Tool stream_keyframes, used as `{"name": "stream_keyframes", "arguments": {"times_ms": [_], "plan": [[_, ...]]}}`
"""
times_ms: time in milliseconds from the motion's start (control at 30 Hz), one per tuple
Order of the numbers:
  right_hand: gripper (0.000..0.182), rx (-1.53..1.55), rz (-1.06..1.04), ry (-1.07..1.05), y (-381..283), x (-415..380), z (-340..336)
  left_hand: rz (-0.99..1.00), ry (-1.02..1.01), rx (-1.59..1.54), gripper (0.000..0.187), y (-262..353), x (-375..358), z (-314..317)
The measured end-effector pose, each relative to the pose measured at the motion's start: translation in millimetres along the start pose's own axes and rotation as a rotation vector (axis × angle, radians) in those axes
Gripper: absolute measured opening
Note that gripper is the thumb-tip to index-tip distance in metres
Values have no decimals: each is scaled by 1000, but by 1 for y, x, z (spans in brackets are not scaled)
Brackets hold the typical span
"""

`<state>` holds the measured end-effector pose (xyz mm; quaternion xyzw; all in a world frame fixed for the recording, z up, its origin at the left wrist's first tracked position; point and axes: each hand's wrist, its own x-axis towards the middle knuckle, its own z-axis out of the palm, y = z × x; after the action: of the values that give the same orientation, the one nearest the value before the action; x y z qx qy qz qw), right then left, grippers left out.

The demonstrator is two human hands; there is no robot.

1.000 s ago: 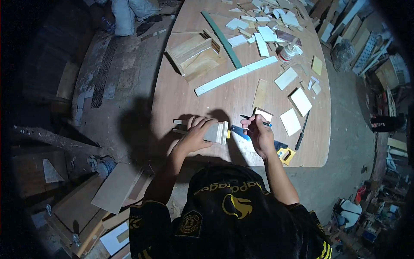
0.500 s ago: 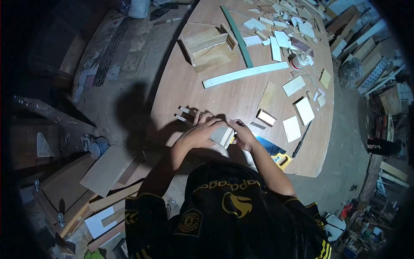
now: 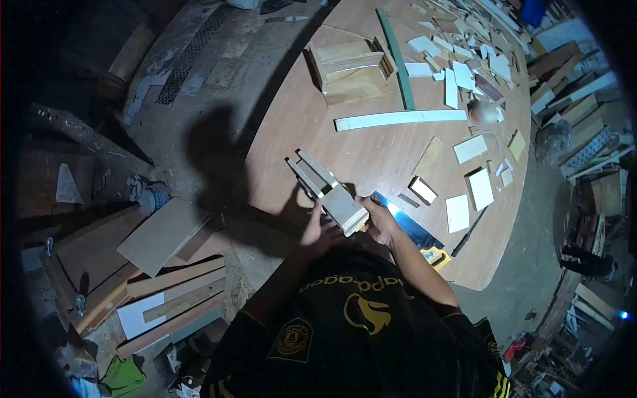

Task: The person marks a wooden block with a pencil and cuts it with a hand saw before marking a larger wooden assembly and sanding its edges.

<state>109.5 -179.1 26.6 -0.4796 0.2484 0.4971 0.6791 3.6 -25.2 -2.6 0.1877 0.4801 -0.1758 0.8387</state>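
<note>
Near the table's front edge is a small wooden assembly [image 3: 344,205], with a flat block at the near end and two parallel strips reaching away to the left. My right hand [image 3: 379,221] grips its right side, the thumb on the edge and the other fingers partly hidden. My left hand [image 3: 317,230] is at its left side, with the thumb against the edge and the remaining fingers in shadow. A hand saw [image 3: 414,227] with a yellow handle lies right of my right hand.
Behind lie a white strip [image 3: 401,119], a green strip [image 3: 397,60] and an open wooden box [image 3: 352,86]. Small boards [image 3: 480,189] and a dark thin tool [image 3: 468,232] are to the right. Scrap pieces cover the far right; boards [image 3: 163,236] are stacked at left.
My left hand has moved off the top of the wooden assembly to its left side, uncovering the block and strips. My right hand stays on the right side. The view has shifted slightly.
</note>
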Motion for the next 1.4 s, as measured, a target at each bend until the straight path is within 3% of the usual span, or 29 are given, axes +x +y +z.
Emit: {"name": "stream_keyframes", "arguments": {"times_ms": [33, 67, 133, 167, 300, 367, 533, 600, 667, 733, 800, 867, 967, 1067, 1133, 1200, 1233, 1267, 1333, 1400], "plan": [[38, -2, -43, 51, 3, -1, 6, 9, -145, -66, 65, 1, 10, 4], [41, -2, -87, 105, 6, -2, 9, 7, -150, -69, 65, -1, 18, 7], [46, -13, -118, 114, 15, 4, 8, 165, -369, -28, 51, 1, 18, 22], [46, -34, -136, 129, 18, 5, 6, 58, -472, -93, 41, -1, 37, 7], [39, -124, -200, 204, 2, -11, 20, 236, -295, -13, 43, 1, 22, 23], [37, -269, -260, 228, -6, -21, 21, 262, -299, 20, 43, 7, 11, 29], [32, -222, -495, 117, -22, -56, 31, 415, -273, 135, 52, 33, -33, 59], [31, -102, -483, 43, -34, -78, 45, 414, -283, 131, 53, 40, -45, 68], [28, -93, -543, 13, -45, -104, 57, 464, -436, 45, 42, 43, -72, 85], [26, -86, -603, -25, -52, -114, 53, 469, -495, 10, 47, 42, -89, 104], [13, -652, -1111, 242, -61, -120, 33, 850, -406, 110, 57, 35, -114, 137], [13, -513, -1254, 292, -73, -152, 30, 848, -369, 74, 65, 36, -133, 154], [26, -418, -1354, -38, -79, -197, 18, 972, -437, 236, 71, 37, -154, 169], [36, -579, -1461, -300, -75, -223, 21, 1057, -438, 302, 73, 28, -173, 177], [29, -767, -1525, -398, -81, -225, 19, 1100, -467, 190, 73, 21, -177, 187], [22, -774, -1700, -439, -81, -224, 29, 1205, -330, 223, 74, 9, -192, 193], [19, -752, -1692, -461, -81, -227, 34, 1574, -270, 469, 74, 1, -182, 186], [19, -755, -1690, -475, -79, -226, 37, 1582, -261, 462, 74, -2, -183, 184], [18, -649, -1648, -502, -79, -225, 41, 1359, -301, 336, 74, -2, -204, 192], [21, -659, -1683, -544, -81, -226, 42, 1344, -313, 265, 75, -6, -210, 195]]}}
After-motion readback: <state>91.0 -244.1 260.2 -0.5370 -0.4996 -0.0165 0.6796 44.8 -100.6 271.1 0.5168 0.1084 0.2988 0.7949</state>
